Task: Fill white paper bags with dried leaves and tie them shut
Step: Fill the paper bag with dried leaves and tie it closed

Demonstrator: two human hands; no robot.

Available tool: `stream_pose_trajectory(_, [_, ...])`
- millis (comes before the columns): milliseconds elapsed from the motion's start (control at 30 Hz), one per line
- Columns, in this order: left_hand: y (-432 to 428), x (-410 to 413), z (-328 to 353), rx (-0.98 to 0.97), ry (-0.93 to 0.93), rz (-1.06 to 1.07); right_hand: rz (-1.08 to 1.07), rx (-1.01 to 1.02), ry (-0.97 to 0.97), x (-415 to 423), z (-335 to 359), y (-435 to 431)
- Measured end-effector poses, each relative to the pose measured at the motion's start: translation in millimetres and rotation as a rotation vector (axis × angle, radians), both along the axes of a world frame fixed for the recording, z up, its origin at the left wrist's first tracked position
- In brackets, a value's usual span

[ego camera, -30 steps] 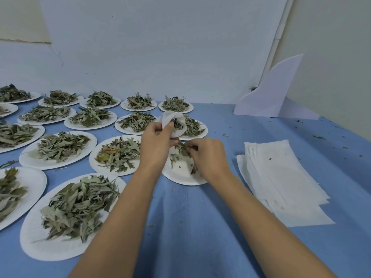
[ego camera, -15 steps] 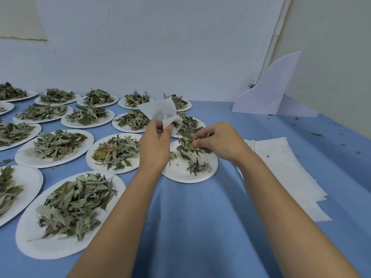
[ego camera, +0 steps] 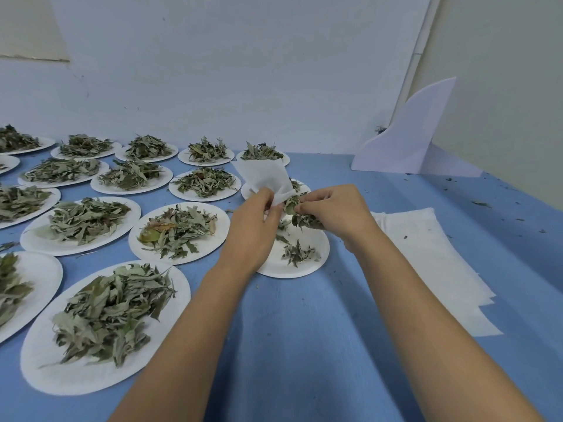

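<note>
While the left hand (ego camera: 253, 226) pinches the white paper bag (ego camera: 264, 177) by its mouth at frame centre, the right hand (ego camera: 332, 213) clutches a bunch of dried leaves (ego camera: 300, 215) against it; a narrow opening could spill leaves onto the plate (ego camera: 304, 266) below.

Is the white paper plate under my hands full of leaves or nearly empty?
Nearly empty: the round white paper plate holds only a small clump of dried green leaves and a few scattered bits.
</note>
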State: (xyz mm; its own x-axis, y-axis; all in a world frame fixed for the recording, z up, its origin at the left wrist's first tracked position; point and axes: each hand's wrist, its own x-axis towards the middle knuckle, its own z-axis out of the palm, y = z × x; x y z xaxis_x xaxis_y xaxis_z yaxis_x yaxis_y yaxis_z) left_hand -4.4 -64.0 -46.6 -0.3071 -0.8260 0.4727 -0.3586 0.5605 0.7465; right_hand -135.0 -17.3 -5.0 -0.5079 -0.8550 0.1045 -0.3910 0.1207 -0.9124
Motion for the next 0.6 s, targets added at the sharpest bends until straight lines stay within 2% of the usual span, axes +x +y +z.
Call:
stream_pose_trajectory(300, [14, -9, 4, 0.102, -0.052, -0.164, -0.062, -0.034, -0.236, -2, -7, -2])
stream_pose_trajectory(433, [18, -11, 5, 0.119, 0.013, -0.155, -0.094, -0.067, -0.203, 9, -11, -4])
stream_pose_trajectory(600, [15, -13, 3, 0.05, 0.055, -0.032, -0.076, -0.138, -0.186, 28, -16, -5])
